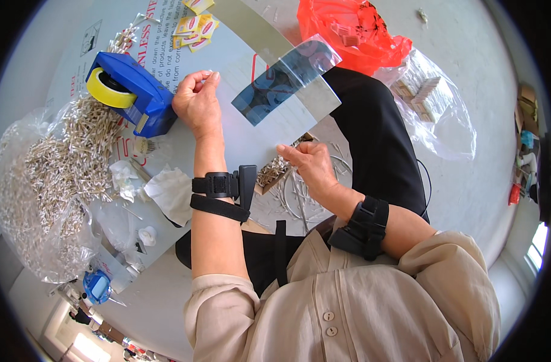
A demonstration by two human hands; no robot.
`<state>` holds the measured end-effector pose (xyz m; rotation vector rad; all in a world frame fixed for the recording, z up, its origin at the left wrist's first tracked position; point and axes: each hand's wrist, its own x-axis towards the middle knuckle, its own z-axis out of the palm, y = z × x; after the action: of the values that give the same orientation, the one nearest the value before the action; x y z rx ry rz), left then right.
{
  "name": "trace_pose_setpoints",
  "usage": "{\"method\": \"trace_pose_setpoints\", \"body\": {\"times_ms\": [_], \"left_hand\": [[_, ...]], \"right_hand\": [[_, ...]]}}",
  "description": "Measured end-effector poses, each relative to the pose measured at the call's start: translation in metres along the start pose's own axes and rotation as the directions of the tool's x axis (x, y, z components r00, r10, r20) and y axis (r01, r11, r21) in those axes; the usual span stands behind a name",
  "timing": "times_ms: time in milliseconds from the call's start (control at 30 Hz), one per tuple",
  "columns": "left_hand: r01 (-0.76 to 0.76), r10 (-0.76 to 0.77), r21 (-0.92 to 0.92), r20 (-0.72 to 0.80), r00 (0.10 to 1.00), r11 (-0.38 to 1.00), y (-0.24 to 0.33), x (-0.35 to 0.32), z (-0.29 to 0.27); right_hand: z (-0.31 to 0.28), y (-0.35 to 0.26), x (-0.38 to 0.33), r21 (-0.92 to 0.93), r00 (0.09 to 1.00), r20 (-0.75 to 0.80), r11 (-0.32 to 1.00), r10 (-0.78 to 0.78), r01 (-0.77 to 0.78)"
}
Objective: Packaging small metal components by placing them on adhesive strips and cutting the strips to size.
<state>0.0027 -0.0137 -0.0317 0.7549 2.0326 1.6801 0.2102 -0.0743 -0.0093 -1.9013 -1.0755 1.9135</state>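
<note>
My left hand (pixel 198 104) is above the tabletop, just right of a blue tape dispenser (pixel 149 90) with a yellow tape roll (pixel 109 89). Its fingers are curled and pinched together; whatever may be between them is too small to make out. Past the table's near edge, my right hand (pixel 315 168) is closed, thumb pressed toward the curled fingers, beside a small cardboard box of cotton swabs (pixel 272 173). Anything inside that grip is hidden. Between the hands and farther off, a clear, blue-tinted plastic sheet or bag (pixel 281 81) lies at the table edge.
At left, a large clear bag spills a heap of cotton swabs (pixel 61 169). Crumpled white tissue (pixel 170 193) lies nearby. Small yellow packets (pixel 194 30) are at the far side. A red plastic bag (pixel 366 36) and a clear bag of white bundles (pixel 432 99) rest on the right.
</note>
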Motion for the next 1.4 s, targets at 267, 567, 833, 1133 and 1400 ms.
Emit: {"method": "trace_pose_setpoints", "body": {"times_ms": [267, 567, 833, 1133, 1400], "left_hand": [[0.003, -0.003, 0.014, -0.002, 1.000, 1.000, 0.000, 0.000, -0.001], [-0.007, 0.007, 0.048, -0.010, 1.000, 0.999, -0.001, 0.000, -0.001], [-0.017, 0.018, 0.044, -0.007, 1.000, 0.999, 0.000, 0.000, 0.001], [-0.001, 0.001, 0.019, -0.005, 1.000, 1.000, 0.002, -0.001, 0.000], [0.000, 0.000, 0.008, 0.016, 1.000, 1.000, -0.001, -0.002, -0.003]], "right_hand": [[0.001, -0.004, -0.002, 0.010, 1.000, -0.005, 1.000, -0.003, 0.003], [0.000, -0.005, -0.002, 0.009, 1.000, 0.002, 1.000, -0.009, 0.009], [0.000, -0.009, -0.002, -0.001, 1.000, -0.024, 1.000, -0.018, 0.018], [0.000, -0.009, -0.002, -0.008, 0.999, -0.030, 1.000, 0.016, -0.017], [-0.002, -0.007, -0.001, -0.037, 1.000, -0.017, 0.999, 0.017, -0.017]]}}
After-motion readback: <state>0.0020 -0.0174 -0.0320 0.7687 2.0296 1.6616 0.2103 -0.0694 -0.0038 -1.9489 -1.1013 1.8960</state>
